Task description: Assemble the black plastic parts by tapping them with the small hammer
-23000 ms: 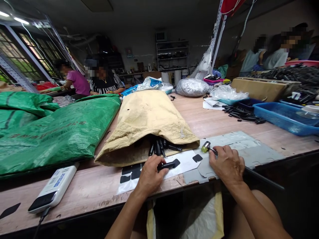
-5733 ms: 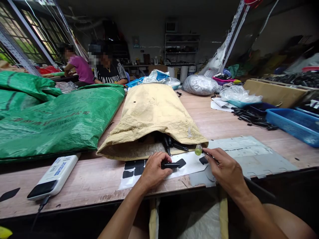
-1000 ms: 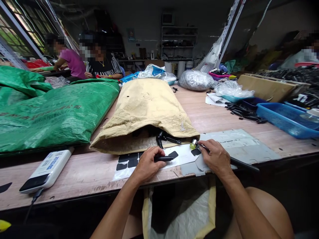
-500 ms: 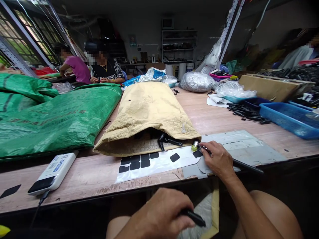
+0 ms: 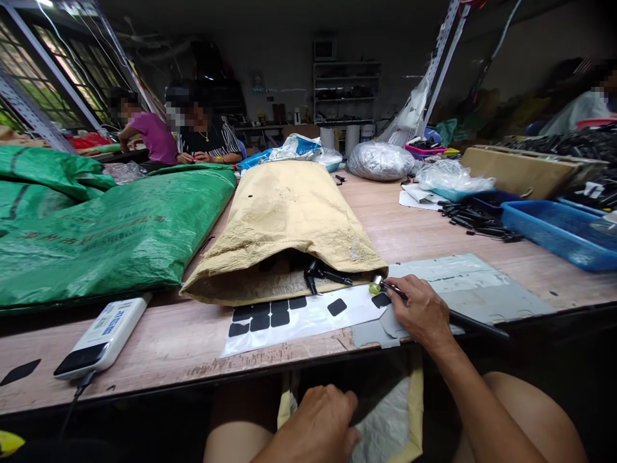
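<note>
My right hand [image 5: 421, 308] is closed on a black rod tool [image 5: 475, 323] with a metal head, at the table's front edge. A small yellow-green piece [image 5: 375, 289] sits by the tool's head. My left hand [image 5: 328, 418] is below the table edge, over an open bag [image 5: 415, 402] between the legs; its fingers are partly bent and apart, and no part shows in them. Black parts [image 5: 315, 273] stick out of the yellow sack's mouth [image 5: 289, 206]. Under it lies a white sheet [image 5: 308, 321] with black rounded squares.
A green sack [image 5: 120, 231] and a white power bank [image 5: 103, 337] with a cable are on the left. Right are a grey board [image 5: 463, 276], black parts [image 5: 477, 222] and a blue tray [image 5: 554, 231]. Two people sit behind at left; another is at far right.
The black part that was in my left hand is no longer seen there. That hand has moved slightly down and its fingers have loosened. My right hand has barely moved.
</note>
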Motion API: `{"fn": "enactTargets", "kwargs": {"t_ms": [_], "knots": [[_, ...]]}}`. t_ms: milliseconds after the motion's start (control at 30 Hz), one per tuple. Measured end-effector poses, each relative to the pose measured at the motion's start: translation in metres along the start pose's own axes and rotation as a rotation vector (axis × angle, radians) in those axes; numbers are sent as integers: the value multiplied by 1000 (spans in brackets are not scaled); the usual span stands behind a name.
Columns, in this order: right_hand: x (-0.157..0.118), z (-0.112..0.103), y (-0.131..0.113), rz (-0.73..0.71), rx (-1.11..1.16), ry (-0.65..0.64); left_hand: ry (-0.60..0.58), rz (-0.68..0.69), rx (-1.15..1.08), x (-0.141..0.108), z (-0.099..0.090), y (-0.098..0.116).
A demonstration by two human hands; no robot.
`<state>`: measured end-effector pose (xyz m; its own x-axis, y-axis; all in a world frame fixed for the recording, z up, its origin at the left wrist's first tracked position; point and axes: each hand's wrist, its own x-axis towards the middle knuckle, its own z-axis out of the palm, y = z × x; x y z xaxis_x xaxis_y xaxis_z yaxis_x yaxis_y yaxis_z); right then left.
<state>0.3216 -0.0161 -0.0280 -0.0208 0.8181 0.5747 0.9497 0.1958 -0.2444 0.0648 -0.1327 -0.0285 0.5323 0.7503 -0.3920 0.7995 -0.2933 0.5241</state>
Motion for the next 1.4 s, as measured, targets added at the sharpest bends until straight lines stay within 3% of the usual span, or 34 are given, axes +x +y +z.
{"fn": "enactTargets", "kwargs": {"t_ms": [100,167,233,267,333,400,500,600,700,767,833,933,1067,1233,1400], "knots": [[0,1,0,-9,-3,6,134,75,-207,-3,-49,15],[0,1,1,-14,2,11,412,-13,-220,11,-82,14],[0,1,0,-12,7,12,733,-190,-116,34,-110,5],[0,1,0,-8,8,10,812,-272,-62,47,-121,-1],[0,1,0,1,9,5,813,-424,18,69,-138,-13],[1,1,-1,5,10,-1,719,-516,58,81,-146,-23],[1,1,-1,12,15,-11,631,-544,71,76,-150,-33],[1,0,-1,24,23,-15,665,-537,74,54,-146,-37],[0,0,-1,24,29,-11,725,-302,28,37,-132,-36],[0,1,-1,17,33,-8,699,-56,-47,34,-118,-35],[0,2,0,5,34,-5,673,93,-114,37,-105,-37],[0,3,3,-26,21,-10,681,126,-180,45,-93,-41],[1,-3,1,-85,-11,43,661,139,-229,47,-94,-45],[2,-31,-34,-127,232,214,660,147,-266,48,-94,-47],[-1,-49,-87,-244,528,-11,671,150,-297,51,-91,-49]]}}
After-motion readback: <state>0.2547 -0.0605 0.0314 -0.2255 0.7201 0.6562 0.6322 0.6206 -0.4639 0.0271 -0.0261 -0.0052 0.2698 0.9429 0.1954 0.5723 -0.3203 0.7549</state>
